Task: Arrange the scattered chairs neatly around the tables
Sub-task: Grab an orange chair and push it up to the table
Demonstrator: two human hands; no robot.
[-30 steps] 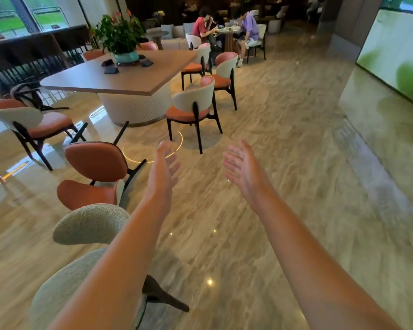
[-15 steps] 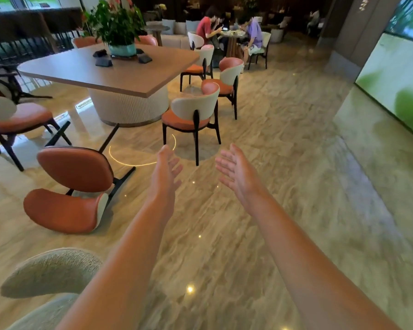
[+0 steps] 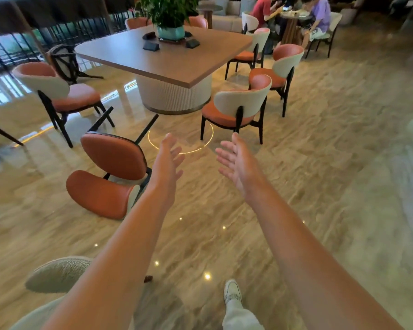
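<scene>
Tipped chair: orange leather chair with black wooden legs [image 3: 110, 172] lies on its back on the polished marble floor [image 3: 296, 186], legs pointing up toward the square wooden table on a ribbed white drum base [image 3: 167, 58], just left of my left hand.
Upright chair: orange-seated chair with a cream curved back [image 3: 239, 108] stands near the table's corner, ahead of both hands, back toward me.
Handling: I judge these rigid and moderately heavy; leather is smooth, so I would take the backrest's top edge or the wooden frame, not the cushion. Legs may scrape or slide on the glossy floor.
Left hand: left hand [image 3: 166, 160] reaches forward, fingers straight, holding nothing, clear of the tipped chair.
Right hand: right hand [image 3: 236, 160] is likewise spread and empty, palm turned inward.
Surroundings: another cream-backed orange chair [image 3: 57, 89] stands left of the table; a potted green plant [image 3: 169, 13] sits on the tabletop; seated people are at a far table.
</scene>
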